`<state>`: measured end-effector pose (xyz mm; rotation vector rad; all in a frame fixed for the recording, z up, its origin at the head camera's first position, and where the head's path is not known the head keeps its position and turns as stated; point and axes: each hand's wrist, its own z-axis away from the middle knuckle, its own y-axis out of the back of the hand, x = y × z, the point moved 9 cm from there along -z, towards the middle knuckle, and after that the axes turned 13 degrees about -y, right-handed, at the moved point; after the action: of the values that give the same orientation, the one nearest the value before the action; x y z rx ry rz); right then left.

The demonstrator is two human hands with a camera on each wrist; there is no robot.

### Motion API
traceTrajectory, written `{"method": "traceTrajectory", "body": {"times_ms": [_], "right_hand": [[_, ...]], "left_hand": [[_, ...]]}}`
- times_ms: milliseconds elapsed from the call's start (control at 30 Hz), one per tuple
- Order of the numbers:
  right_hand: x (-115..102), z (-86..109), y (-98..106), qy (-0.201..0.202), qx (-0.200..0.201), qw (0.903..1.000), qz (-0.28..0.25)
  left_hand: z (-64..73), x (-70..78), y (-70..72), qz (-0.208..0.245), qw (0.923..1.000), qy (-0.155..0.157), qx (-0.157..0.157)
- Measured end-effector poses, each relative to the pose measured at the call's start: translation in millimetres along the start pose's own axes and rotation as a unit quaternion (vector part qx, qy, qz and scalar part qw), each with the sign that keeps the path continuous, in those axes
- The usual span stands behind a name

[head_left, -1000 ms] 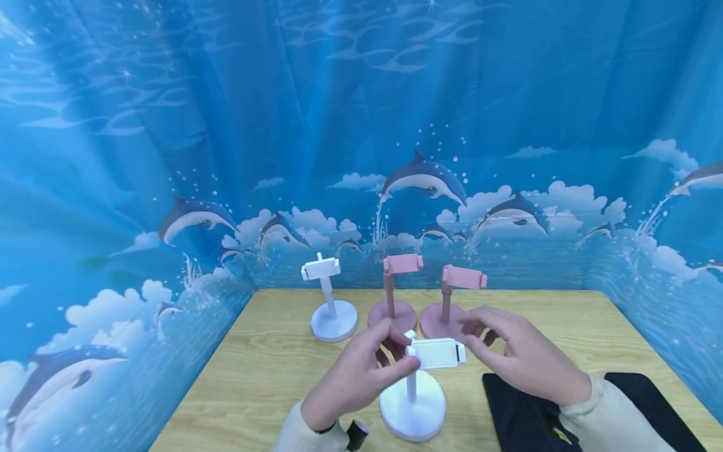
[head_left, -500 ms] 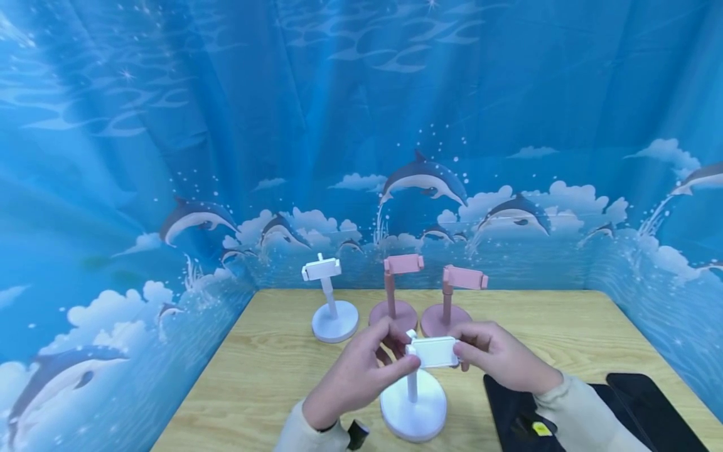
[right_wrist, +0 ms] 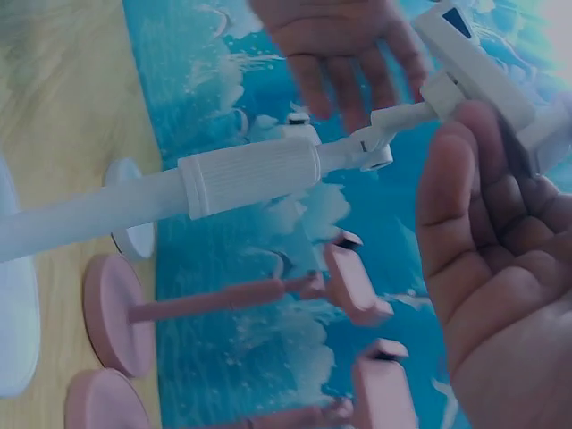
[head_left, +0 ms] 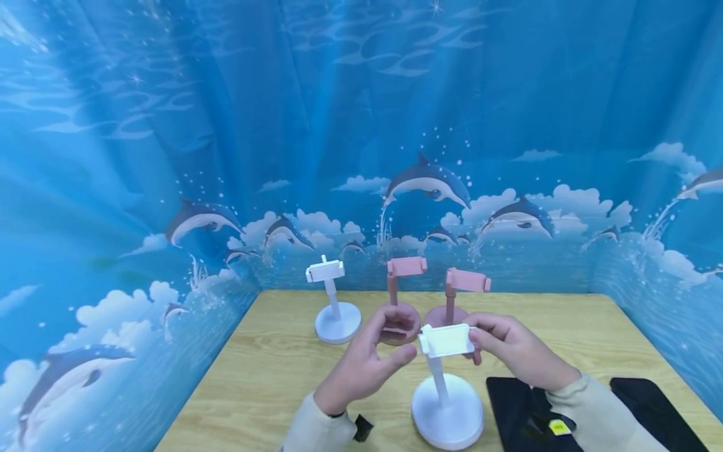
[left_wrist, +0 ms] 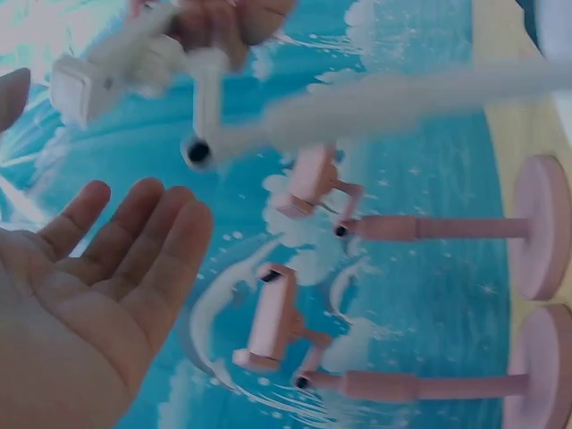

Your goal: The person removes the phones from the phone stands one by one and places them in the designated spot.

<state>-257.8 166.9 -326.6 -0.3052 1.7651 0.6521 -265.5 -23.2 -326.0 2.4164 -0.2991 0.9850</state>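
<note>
A white phone stand (head_left: 447, 402) with a round base and a flat clamp head stands upright at the near middle of the table. My right hand (head_left: 516, 351) pinches the right end of its clamp head; in the right wrist view the curled fingers (right_wrist: 478, 170) lie behind the head. Just left of the head, my left hand (head_left: 369, 361) is apart from it, thumb and fingers spread. The left wrist view shows that palm (left_wrist: 80, 313) facing up with straight fingers, beside the stand's jointed neck (left_wrist: 210, 107).
Behind stand another white phone stand (head_left: 337, 323) and two pink phone stands (head_left: 407, 267) (head_left: 469, 280). A black flat item (head_left: 508, 408) with a yellow tag lies under the right forearm, a second black piece (head_left: 649, 402) farther right. A dolphin-print curtain (head_left: 361, 125) surrounds the table.
My right hand came in and took the clamp head's right end. My left hand has let go of the left end. The near white stand has shifted right and its head has tilted.
</note>
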Motion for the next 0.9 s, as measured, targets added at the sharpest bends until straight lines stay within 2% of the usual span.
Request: {"method": "traceTrajectory", "body": {"times_ms": [133,233,367,500,633,700,833,900], "right_hand": [[-5,13.3,24,-0.014,0.048,0.9988,0.0],[-12,22.9,45,-0.018,0.094,0.9954,-0.002],[-21,32.5,68,-0.009,0.15,0.9886,-0.008],[-25,38.9,90,0.007,0.198,0.9798,-0.029],[-19,44.5,115,0.007,0.236,0.971,-0.036],[-13,46.6,128,-0.001,0.254,0.9667,-0.033],[1,48.5,149,-0.025,0.281,0.9594,-0.011],[7,49.3,157,-0.04,0.293,0.9552,0.018]], "left_hand": [[1.2,-13.6,-5.9,-0.012,0.9997,0.017,-0.013],[-2.1,-20.6,-14.8,-0.002,0.9992,0.025,-0.03],[-9.3,-24.3,-29.2,0.029,0.9978,0.031,-0.051],[-16.4,-24.1,-42.3,0.038,0.9967,0.025,-0.067],[-21.6,-24.0,-51.7,0.042,0.9961,0.012,-0.076],[-22.7,-25.9,-56.0,0.044,0.9954,0.016,-0.083],[-23.8,-30.0,-64.8,0.046,0.9939,0.021,-0.097],[-23.3,-31.4,-69.2,0.054,0.993,0.023,-0.103]]}}
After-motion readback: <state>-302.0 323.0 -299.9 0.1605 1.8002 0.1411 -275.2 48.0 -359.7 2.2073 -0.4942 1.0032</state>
